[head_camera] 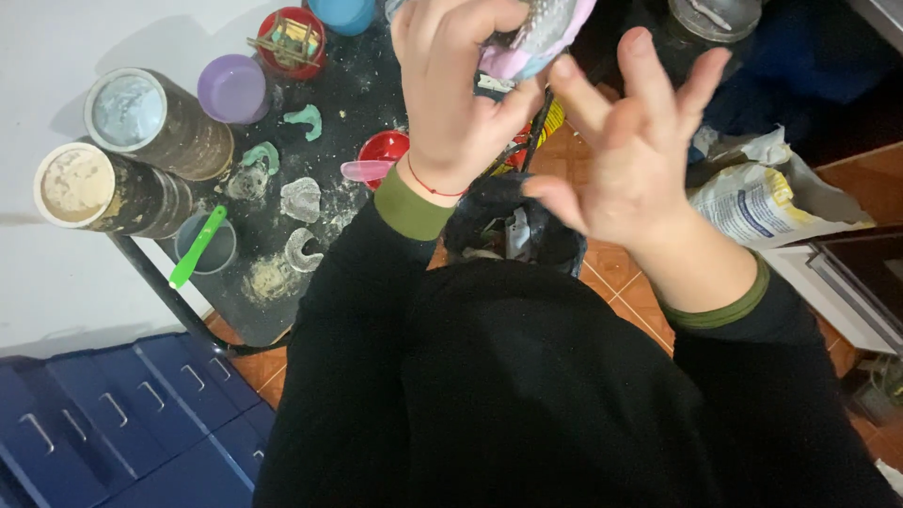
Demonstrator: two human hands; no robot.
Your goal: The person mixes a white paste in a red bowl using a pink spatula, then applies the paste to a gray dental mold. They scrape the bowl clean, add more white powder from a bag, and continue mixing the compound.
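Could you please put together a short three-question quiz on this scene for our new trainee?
1. True or false: the left hand holds a pink and speckled object.
2. What colour is the spatula resting in the small cup?
3. The right hand is: A) gripping a jar, B) open with fingers spread, C) resting on the table.

Key: 1 true; 2 green; 3 B.
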